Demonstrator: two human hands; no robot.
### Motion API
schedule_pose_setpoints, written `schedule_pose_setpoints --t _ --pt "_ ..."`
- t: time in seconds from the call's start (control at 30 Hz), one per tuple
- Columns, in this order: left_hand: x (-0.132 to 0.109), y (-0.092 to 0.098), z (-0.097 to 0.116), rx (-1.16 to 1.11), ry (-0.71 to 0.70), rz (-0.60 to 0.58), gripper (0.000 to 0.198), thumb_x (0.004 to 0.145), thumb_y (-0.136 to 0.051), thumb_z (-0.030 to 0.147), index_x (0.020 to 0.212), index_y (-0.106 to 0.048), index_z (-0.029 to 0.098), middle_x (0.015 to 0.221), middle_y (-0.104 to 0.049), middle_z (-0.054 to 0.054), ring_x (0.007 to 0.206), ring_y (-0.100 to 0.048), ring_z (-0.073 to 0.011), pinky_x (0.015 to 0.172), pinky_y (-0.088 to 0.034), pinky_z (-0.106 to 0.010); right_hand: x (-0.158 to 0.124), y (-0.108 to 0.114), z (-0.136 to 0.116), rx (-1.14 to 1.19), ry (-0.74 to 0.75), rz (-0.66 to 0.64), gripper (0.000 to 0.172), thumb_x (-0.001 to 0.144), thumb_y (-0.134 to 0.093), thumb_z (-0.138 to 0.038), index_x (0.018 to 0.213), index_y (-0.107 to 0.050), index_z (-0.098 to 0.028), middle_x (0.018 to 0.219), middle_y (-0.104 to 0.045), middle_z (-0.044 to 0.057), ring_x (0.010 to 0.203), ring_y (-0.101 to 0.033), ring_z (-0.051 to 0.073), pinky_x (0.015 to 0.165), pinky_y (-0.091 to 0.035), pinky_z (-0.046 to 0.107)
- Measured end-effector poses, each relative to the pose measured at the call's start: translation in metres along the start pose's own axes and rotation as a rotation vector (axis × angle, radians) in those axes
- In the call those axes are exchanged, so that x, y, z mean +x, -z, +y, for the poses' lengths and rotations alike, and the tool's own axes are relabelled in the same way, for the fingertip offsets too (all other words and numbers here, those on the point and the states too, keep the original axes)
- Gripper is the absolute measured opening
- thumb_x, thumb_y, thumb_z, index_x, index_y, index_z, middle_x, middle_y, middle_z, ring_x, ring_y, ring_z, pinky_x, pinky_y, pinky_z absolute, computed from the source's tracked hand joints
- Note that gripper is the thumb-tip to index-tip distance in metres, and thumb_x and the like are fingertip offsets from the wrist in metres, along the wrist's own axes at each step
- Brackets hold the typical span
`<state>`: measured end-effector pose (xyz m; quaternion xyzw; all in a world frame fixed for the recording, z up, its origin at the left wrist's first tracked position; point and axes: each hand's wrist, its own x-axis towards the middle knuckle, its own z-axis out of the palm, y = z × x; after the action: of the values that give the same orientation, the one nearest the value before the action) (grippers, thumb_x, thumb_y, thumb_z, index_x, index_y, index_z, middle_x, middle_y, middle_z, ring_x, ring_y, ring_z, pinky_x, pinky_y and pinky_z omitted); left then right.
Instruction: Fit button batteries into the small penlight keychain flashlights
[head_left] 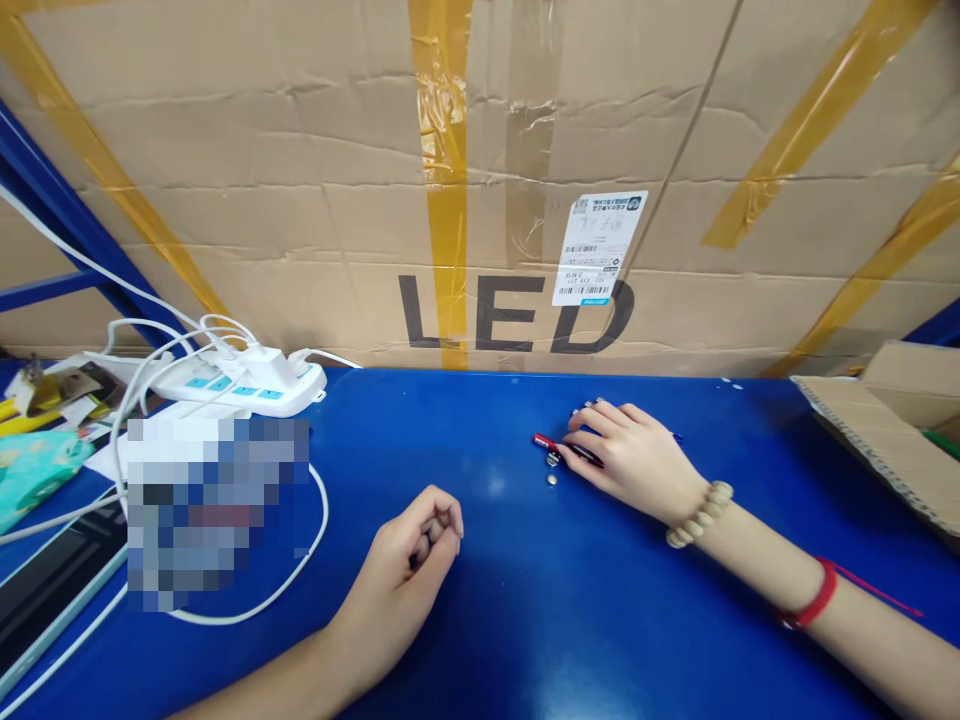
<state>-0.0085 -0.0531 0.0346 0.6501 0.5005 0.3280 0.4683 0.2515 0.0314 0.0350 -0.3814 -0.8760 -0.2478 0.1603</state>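
My left hand (409, 560) rests on the blue table, its fingers curled loosely inward and the thumb close to them; nothing shows inside. My right hand (626, 455) is palm down farther back, fingers stretched forward and a little apart over a group of small things. Near its thumb lies a slim red cylinder with pale lettering (543, 441). A dark, shiny piece (586, 454) shows partly from under the hand. Small round silver pieces (552, 479) lie beside the thumb, and others show at the fingertips. What is under the palm is hidden.
A white power strip (285, 402) with plugs and looping white cables stands back left, near a pixelated patch. A teal packet (45, 470) and a black, light-edged device (60, 590) lie far left. An open cardboard box (870, 430) stands right. A large LED carton (322, 240) walls the back.
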Motion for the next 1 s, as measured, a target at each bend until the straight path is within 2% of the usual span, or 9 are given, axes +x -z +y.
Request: schedule_pose_setpoints --t 0.37,0.7,0.83,1.0 --pt "-0.003 -0.003 -0.001 0.029 -0.027 -0.003 0.015 0.087 -0.038 0.031 0.078 -0.044 0.021 0.068 -0.04 0.004 0.056 -0.034 -0.0114 0.052 -0.028 -0.024 -0.001 0.0 -0.006 -0.043 -0.014 0.044 0.033 0.092 -0.046 -0.03 0.073 -0.068 -0.017 0.081 -0.067 0.005 0.078 -0.056 0.018 0.065 -0.032 0.031" --pt "-0.012 -0.007 -0.002 0.13 -0.156 -0.048 0.019 0.092 -0.035 0.026 0.075 -0.043 0.022 0.064 -0.037 0.005 0.053 -0.031 -0.011 0.05 -0.025 -0.023 0.002 0.006 -0.007 -0.007 -0.025 0.136 0.032 0.093 -0.044 -0.026 0.073 -0.067 -0.017 0.077 -0.066 0.005 0.076 -0.056 0.017 0.066 -0.033 0.03" --pt "-0.008 -0.004 -0.005 0.131 -0.162 -0.043 0.021 0.093 -0.034 0.028 0.075 -0.043 0.021 0.065 -0.037 0.004 0.052 -0.031 -0.0109 0.049 -0.025 -0.023 0.002 0.002 -0.013 0.055 -0.009 0.139 0.029 0.093 -0.042 -0.024 0.081 -0.068 -0.017 0.076 -0.066 0.004 0.076 -0.057 0.017 0.069 -0.035 0.03" --pt "-0.005 -0.005 -0.018 0.065 -0.166 0.006 0.025 0.093 -0.036 0.034 0.073 -0.046 0.022 0.065 -0.042 0.003 0.054 -0.034 -0.0112 0.05 -0.027 -0.023 0.0 -0.003 -0.022 0.144 -0.02 0.2 0.028 0.094 -0.04 -0.023 0.098 -0.066 -0.014 0.087 -0.068 0.006 0.078 -0.059 0.017 0.071 -0.038 0.03"
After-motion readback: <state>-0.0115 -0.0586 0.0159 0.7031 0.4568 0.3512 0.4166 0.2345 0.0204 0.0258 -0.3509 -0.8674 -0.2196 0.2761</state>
